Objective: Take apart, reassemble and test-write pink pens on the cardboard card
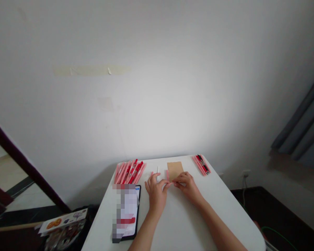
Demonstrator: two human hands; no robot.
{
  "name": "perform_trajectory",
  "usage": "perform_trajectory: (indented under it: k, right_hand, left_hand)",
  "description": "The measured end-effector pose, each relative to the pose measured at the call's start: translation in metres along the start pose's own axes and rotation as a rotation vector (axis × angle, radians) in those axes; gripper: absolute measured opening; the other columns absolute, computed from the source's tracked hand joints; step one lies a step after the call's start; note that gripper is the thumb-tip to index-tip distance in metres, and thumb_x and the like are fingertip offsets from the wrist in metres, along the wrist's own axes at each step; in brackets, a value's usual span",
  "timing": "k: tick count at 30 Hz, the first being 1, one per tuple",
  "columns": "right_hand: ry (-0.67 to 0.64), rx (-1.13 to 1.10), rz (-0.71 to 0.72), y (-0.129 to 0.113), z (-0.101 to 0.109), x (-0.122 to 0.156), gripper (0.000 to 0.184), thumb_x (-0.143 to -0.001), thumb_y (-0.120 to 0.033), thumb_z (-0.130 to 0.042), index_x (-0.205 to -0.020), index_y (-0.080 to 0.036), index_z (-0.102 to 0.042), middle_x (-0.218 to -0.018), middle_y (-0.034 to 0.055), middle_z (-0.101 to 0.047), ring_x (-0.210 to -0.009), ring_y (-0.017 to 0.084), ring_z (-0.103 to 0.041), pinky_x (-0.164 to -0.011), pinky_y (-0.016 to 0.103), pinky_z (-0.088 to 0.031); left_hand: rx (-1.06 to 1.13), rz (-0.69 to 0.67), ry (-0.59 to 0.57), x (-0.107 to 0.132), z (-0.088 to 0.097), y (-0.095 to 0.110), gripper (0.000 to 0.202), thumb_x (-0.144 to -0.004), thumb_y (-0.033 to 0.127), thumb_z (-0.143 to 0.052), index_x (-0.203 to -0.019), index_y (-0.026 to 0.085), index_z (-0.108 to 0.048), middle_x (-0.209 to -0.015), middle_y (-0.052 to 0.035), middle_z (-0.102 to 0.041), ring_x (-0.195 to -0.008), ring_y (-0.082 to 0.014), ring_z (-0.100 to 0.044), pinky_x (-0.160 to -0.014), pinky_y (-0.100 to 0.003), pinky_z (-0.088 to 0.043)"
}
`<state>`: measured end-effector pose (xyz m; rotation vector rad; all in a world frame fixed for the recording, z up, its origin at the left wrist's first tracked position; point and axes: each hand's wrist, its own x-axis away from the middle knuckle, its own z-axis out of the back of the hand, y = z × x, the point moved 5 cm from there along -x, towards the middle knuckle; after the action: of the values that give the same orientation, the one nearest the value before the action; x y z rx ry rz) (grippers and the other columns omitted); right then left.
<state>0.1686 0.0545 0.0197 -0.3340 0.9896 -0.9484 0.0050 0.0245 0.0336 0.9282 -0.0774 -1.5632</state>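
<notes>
Over the middle of the white table, my left hand [157, 191] and my right hand [187, 186] meet at the fingertips. Both are closed in a pinch on a small pink piece [171, 183], mostly covered by the fingers; it looks like part of a pen. Just beyond them lies a brown square of paper or card [175, 169], with a short pink stick [167, 174] along its left side. A thin white stick [158, 169] lies behind my left hand, and another pink end [152, 173] shows beside it.
Many pink and red pens [129, 172] lie bunched at the table's [177, 226] back left. A smaller group of pink, red and black pens [201, 165] rests at the back right. A phone [128, 212], partly pixelated, lies left of my left forearm. The wall stands behind the table.
</notes>
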Motion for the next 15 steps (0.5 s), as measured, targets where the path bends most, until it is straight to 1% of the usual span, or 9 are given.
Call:
perform_trajectory:
  k: [4,7,11,15]
  right_hand:
    - [0.007,0.002,-0.015,0.0003,0.0012,0.0001,0.019,-0.084,-0.040,-0.061,-0.088,-0.027,-0.074,-0.078,0.0051,-0.069,-0.087,0.022,-0.057,-0.082,0.036,-0.043]
    - [0.031,0.016,-0.040,0.0002,0.0042,0.0003,0.021,-0.083,-0.043,-0.062,-0.083,-0.026,-0.073,-0.079,0.0050,-0.069,-0.088,0.022,-0.057,-0.084,0.037,-0.042]
    - [0.065,0.045,-0.042,-0.0032,0.0085,0.0011,0.017,-0.080,-0.043,-0.066,-0.079,-0.027,-0.073,-0.083,0.0047,-0.069,-0.092,0.023,-0.056,-0.087,0.038,-0.041]
    - [0.086,0.068,-0.038,-0.0029,0.0096,0.0018,0.016,-0.078,-0.042,-0.069,-0.076,-0.028,-0.074,-0.085,0.0051,-0.068,-0.092,0.023,-0.056,-0.086,0.038,-0.041]
  left_hand:
    - [0.000,-0.014,-0.004,0.0011,-0.0001,0.0005,0.012,-0.081,0.034,-0.062,-0.079,0.031,-0.074,-0.120,-0.0049,-0.056,-0.129,-0.0295,-0.038,-0.105,-0.056,-0.030]
    - [0.001,-0.015,-0.001,0.0016,0.0005,0.0014,0.012,-0.080,0.034,-0.063,-0.079,0.031,-0.074,-0.121,-0.0049,-0.056,-0.129,-0.0298,-0.038,-0.105,-0.056,-0.030]
    - [0.007,0.005,-0.013,0.0009,0.0007,0.0010,0.010,-0.079,0.034,-0.064,-0.079,0.032,-0.074,-0.120,-0.0044,-0.057,-0.130,-0.0305,-0.038,-0.105,-0.056,-0.030]
    - [0.017,-0.003,-0.002,0.0005,0.0009,0.0007,0.009,-0.078,0.033,-0.065,-0.079,0.031,-0.074,-0.120,-0.0049,-0.057,-0.130,-0.0302,-0.038,-0.105,-0.056,-0.030]
